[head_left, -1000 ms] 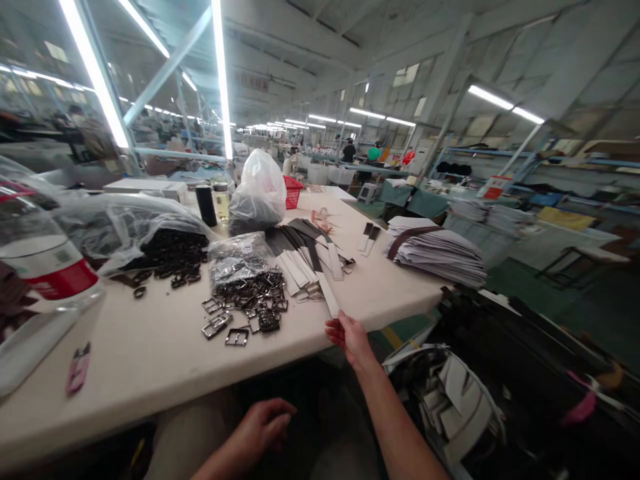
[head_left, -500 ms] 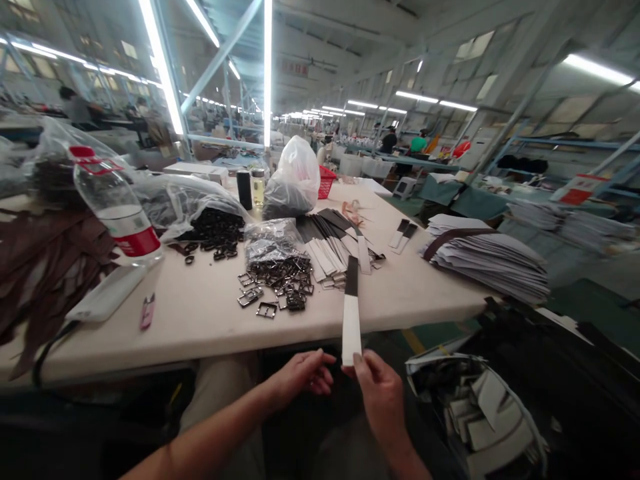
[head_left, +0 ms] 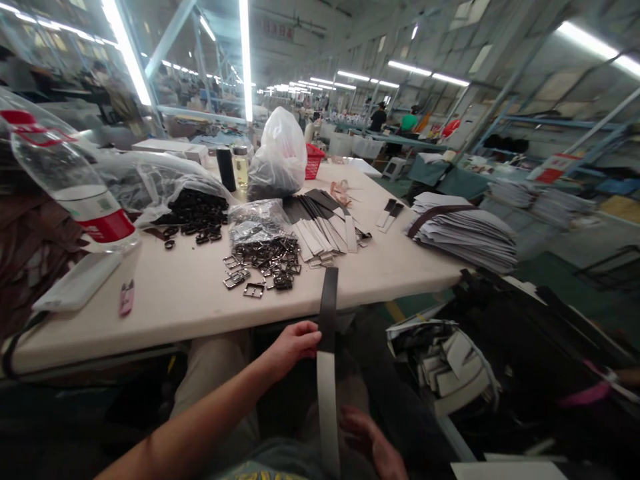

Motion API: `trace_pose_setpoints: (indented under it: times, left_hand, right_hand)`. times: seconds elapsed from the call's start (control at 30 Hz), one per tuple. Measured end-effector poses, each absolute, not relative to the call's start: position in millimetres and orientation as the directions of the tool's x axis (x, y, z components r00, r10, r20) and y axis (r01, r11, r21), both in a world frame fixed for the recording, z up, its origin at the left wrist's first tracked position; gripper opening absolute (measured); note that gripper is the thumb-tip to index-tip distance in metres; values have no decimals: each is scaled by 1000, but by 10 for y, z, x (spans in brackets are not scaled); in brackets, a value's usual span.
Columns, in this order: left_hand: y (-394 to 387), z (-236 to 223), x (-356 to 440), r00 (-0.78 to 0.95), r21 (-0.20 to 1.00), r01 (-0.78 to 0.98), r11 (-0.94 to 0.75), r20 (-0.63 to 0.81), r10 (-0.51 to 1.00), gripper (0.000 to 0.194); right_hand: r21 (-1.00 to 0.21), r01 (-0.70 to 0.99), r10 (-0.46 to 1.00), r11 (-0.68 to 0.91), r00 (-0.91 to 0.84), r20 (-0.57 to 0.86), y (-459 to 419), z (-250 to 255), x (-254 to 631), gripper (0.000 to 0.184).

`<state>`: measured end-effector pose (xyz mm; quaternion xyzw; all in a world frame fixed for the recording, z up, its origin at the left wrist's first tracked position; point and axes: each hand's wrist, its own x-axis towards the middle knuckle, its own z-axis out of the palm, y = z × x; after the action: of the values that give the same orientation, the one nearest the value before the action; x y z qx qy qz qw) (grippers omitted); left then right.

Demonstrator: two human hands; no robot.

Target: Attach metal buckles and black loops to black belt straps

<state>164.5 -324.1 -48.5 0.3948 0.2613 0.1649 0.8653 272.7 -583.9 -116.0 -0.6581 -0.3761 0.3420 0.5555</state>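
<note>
A long flat strip [head_left: 327, 380], black at its far part and white below, hangs upright over my lap at the table's front edge. My left hand [head_left: 295, 343] pinches its left edge on the black part. Low on the right, my right hand [head_left: 373, 440] is beside the white part, its fingers apart and a little blurred. On the table ahead lies a fanned pile of similar black-and-white strips [head_left: 320, 230]. Left of that pile, metal buckles [head_left: 267, 263] spill out of a clear plastic bag [head_left: 263, 220].
Pink thread snips [head_left: 127, 298] and a tilted-looking water bottle [head_left: 95, 207] are on the table's left. A strapped stack of grey sheets [head_left: 463, 230] sits at the right corner. Below it stands an open bag of pale pieces [head_left: 450, 367]. Black rings [head_left: 193, 217] lie by plastic bags.
My right hand has let go of the strip's lower end and dropped. My left hand has taken hold of the black part, and the strip is lower and closer to me. The view has shifted.
</note>
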Motion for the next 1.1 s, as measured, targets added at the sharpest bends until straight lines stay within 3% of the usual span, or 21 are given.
trace_pose_setpoints:
  times: [0.07, 0.23, 0.4, 0.5, 0.6, 0.67, 0.73, 0.93, 1.1]
  left_hand:
    - [-3298, -432, 1462, 825, 863, -56, 502, -243, 510, 35]
    - [-3480, -397, 1114, 883, 938, 26, 345, -183, 432, 37]
    - [-3537, -445, 876, 816, 959, -4, 283, -161, 555, 44]
    - [-3470, -421, 721, 752, 979, 32, 202, -157, 640, 42]
    - [-3381, -376, 506, 677, 969, -4, 247, -179, 714, 45]
    - [-3334, -320, 336, 645, 943, -95, 319, -186, 742, 52]
    - [-3303, -222, 181, 607, 940, -147, 306, -159, 779, 58]
    - [-3248, 98, 10, 502, 976, 133, 172, -217, 837, 33]
    - [-3319, -10, 47, 471, 910, 91, 404, -397, 788, 37]
  right_hand:
    - [-993, -96, 844, -61, 526, -103, -5547, -849, 2768, 60]
    - [-891, -421, 934, 171, 357, 11, -4670, -131, 2472, 59]
    - [-864, -486, 986, 130, 157, 60, -4227, 77, 2120, 61]
    - [-924, -359, 987, 134, 129, 93, -4166, 210, 2158, 57]
    - [-992, -4, 992, 124, 37, 123, -4145, 406, 2310, 47]
    - [-965, 246, 995, 95, -50, 85, -4132, 487, 2409, 38]
    - [-924, 377, 994, 60, -106, 21, -4127, 487, 2468, 33]
    - [-861, 509, 978, 7, -183, -101, -4191, 229, 2384, 29]
    - [-798, 589, 992, 129, -76, 104, -4210, 50, 2138, 45]
